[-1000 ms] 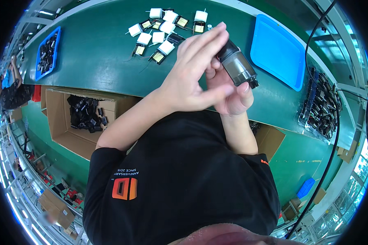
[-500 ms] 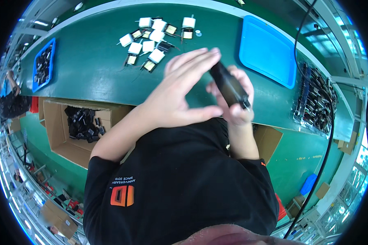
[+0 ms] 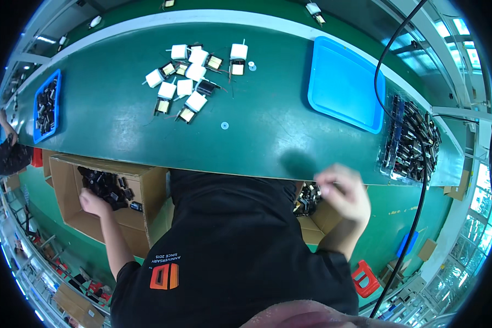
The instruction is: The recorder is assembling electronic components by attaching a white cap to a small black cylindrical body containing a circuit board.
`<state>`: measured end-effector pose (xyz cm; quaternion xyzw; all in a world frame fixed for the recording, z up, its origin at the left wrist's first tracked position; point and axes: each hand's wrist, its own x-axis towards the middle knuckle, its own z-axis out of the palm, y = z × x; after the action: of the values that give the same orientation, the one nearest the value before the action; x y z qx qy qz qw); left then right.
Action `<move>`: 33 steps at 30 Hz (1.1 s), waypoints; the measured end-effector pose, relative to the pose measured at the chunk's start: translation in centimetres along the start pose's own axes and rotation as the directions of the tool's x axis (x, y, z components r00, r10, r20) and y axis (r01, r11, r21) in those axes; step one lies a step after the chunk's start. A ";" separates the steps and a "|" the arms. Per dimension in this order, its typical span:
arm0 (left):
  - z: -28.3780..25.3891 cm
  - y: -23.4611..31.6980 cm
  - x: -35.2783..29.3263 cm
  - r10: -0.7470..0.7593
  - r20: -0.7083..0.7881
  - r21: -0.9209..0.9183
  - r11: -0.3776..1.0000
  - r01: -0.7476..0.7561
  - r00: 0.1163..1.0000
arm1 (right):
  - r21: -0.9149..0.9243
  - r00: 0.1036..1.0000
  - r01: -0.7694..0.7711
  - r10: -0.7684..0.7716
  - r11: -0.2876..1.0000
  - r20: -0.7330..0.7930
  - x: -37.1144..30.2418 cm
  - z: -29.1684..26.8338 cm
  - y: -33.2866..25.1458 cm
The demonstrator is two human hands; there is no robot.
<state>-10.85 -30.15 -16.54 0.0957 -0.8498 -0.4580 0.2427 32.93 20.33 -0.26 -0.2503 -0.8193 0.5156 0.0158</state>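
My left hand point(image 3: 94, 203) reaches down into an open cardboard box point(image 3: 131, 219) at the left, against a heap of small black parts point(image 3: 101, 185). Its fingertips are partly hidden there, so I cannot tell whether it grips one. At the right, my right hand point(image 3: 345, 191) hangs over the table's front edge, beside a second cardboard box point(image 3: 310, 232) with dark parts point(image 3: 310, 199) in it. Motion smears its curled fingers, and no held thing can be made out. On the green table point(image 3: 202, 147) lies a cluster of white block-shaped parts point(image 3: 195, 71) with thin wires.
An upright blue tray point(image 3: 48, 109) of dark parts stands far left; a flat blue tray point(image 3: 347, 82) lies at the right. Beyond it are many black parts point(image 3: 415, 142) on clear plastic. A black cable point(image 3: 415, 229) hangs down the right side. Small white discs point(image 3: 224, 126) lie mid-table.
My hands have parted from over the table, the left down into the left box, the right to the right edge. The dark object they held no longer shows. The view has shifted slightly.
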 end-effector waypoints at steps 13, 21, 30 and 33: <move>2.0 -9.0 -10.2 -0.656 0.514 0.851 0.473 -0.230 0.553 | -0.441 0.692 -0.659 0.261 0.609 -0.674 39.2 -13.5 13.2; 5.4 -8.3 -8.6 -0.292 0.738 0.557 0.772 -0.305 0.608 | -0.487 0.765 -0.470 0.064 0.736 -0.641 40.4 -16.8 16.4; 8.4 -10.2 -8.9 -0.355 0.723 0.486 0.871 -0.071 0.593 | -0.615 0.870 -0.110 -0.224 0.781 -0.439 39.1 -13.0 11.5; 7.0 -5.5 -7.9 -0.206 0.856 0.317 0.933 -0.167 0.474 | -0.530 0.801 -0.040 -0.290 0.847 -0.524 38.8 -13.0 10.4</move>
<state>-7.88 -25.06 -26.90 -0.1005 -0.9196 -0.2814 -0.2549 6.80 51.31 -12.11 -0.3345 -0.8963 0.1719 0.2349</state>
